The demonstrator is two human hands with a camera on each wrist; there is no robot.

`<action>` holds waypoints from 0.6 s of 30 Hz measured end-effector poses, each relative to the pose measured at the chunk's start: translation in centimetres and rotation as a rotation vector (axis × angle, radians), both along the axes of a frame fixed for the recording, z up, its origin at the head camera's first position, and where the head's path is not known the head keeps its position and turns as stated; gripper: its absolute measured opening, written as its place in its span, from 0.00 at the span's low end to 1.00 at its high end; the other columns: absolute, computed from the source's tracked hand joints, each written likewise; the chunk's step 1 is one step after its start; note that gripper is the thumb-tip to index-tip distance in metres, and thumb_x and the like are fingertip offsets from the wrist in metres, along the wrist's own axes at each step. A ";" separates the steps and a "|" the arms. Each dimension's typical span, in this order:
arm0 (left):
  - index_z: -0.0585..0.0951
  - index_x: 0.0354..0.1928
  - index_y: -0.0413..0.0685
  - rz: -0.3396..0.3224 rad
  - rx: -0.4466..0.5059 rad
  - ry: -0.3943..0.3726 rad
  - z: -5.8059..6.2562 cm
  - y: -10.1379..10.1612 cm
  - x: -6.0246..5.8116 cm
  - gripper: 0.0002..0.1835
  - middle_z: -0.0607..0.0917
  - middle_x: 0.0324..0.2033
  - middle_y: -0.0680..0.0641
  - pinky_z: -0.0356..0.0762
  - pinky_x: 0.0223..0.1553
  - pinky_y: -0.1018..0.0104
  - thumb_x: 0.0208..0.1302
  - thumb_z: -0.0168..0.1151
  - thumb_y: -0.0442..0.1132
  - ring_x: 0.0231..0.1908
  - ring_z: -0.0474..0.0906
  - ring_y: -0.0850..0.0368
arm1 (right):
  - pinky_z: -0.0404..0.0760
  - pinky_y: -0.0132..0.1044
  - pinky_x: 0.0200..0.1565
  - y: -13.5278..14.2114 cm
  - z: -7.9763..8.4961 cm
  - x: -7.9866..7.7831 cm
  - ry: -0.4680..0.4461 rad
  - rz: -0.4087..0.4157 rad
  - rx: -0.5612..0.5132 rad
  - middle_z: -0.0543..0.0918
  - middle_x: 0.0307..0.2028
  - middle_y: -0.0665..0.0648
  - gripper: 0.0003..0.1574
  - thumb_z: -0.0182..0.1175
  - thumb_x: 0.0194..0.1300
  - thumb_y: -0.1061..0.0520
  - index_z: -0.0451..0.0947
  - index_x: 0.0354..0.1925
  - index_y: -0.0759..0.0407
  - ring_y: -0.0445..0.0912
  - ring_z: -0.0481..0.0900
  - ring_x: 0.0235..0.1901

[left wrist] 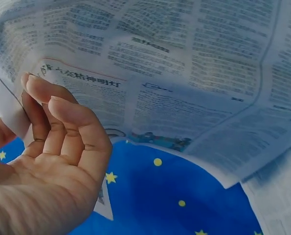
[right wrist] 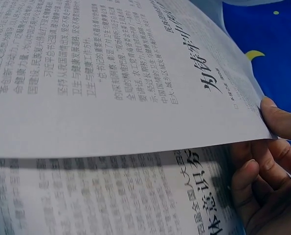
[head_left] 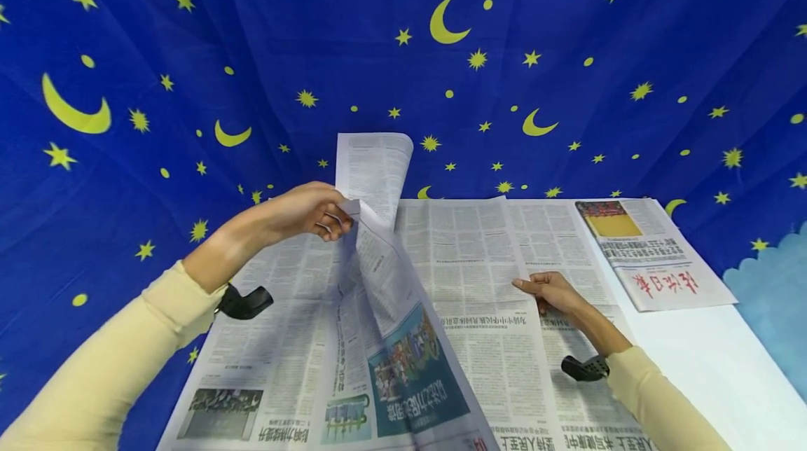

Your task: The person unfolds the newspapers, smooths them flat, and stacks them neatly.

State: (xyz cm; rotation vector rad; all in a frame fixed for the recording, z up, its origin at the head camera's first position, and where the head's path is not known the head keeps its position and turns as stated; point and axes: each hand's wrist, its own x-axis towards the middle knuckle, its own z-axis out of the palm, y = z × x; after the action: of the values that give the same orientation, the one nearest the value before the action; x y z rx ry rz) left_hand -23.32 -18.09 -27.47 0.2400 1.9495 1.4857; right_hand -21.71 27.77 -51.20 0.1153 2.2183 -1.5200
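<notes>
Newspaper sheets lie spread over the table. My left hand (head_left: 309,209) pinches the edge of a raised newspaper page (head_left: 416,367), which hangs in a slanting fold with a colour picture low on it; its far end stands up and curls over. In the left wrist view, thumb and bent fingers (left wrist: 67,105) meet at the paper, and the page spreads out behind them. To the right, my right hand (head_left: 555,291) holds the side edge of another page (head_left: 473,276) between thumb and fingers. The right wrist view shows this page edge (right wrist: 184,148) lifted above the printed sheet (right wrist: 101,196) underneath.
A folded newspaper (head_left: 656,255) with a red title lies at the right on the white tabletop (head_left: 712,346). Blue cloth (head_left: 378,38) with yellow moons and stars hangs behind and around the table. Each wrist carries a black camera mount (head_left: 247,302).
</notes>
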 end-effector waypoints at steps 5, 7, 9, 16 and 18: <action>0.78 0.30 0.48 0.028 0.034 -0.028 -0.1 -1.5 0.6 0.16 0.81 0.26 0.50 0.75 0.33 0.65 0.74 0.43 0.40 0.26 0.75 0.59 | 0.72 0.34 0.21 0.4 -0.2 0.4 -0.010 -0.001 0.025 0.73 0.12 0.47 0.28 0.63 0.65 0.40 0.66 0.18 0.53 0.40 0.67 0.12; 0.78 0.29 0.48 0.043 0.066 -0.031 -0.1 -2.2 0.8 0.17 0.82 0.27 0.50 0.75 0.34 0.64 0.75 0.42 0.40 0.26 0.75 0.58 | 0.73 0.36 0.21 0.7 -0.2 0.6 -0.001 0.000 0.042 0.71 0.12 0.48 0.29 0.63 0.65 0.40 0.64 0.18 0.53 0.41 0.67 0.12; 0.78 0.27 0.48 0.065 0.102 -0.034 -0.1 -2.8 0.9 0.19 0.82 0.27 0.50 0.75 0.35 0.64 0.75 0.41 0.39 0.27 0.75 0.57 | 0.72 0.36 0.21 1.0 -0.1 0.6 0.006 -0.006 0.054 0.70 0.11 0.48 0.30 0.62 0.65 0.39 0.64 0.17 0.53 0.42 0.66 0.12; 0.80 0.30 0.52 0.059 0.219 -0.031 -0.1 -5.6 1.0 0.19 0.83 0.28 0.50 0.76 0.36 0.63 0.76 0.41 0.38 0.30 0.77 0.56 | 0.70 0.35 0.20 2.5 0.4 0.2 -0.009 -0.038 0.027 0.70 0.12 0.47 0.29 0.61 0.66 0.40 0.63 0.18 0.52 0.40 0.66 0.12; 0.81 0.31 0.53 0.044 0.248 -0.026 -0.3 -6.6 0.8 0.18 0.84 0.29 0.51 0.76 0.36 0.63 0.77 0.42 0.38 0.30 0.78 0.56 | 0.71 0.35 0.21 3.0 0.5 0.2 -0.009 -0.040 0.029 0.69 0.12 0.47 0.29 0.61 0.67 0.40 0.63 0.18 0.52 0.39 0.66 0.13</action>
State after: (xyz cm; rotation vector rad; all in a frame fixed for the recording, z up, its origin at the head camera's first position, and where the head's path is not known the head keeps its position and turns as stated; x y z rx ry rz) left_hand -22.47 -24.69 -27.74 0.2854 1.7589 1.7515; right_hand -21.54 30.80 -50.73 0.1762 2.2439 -1.5062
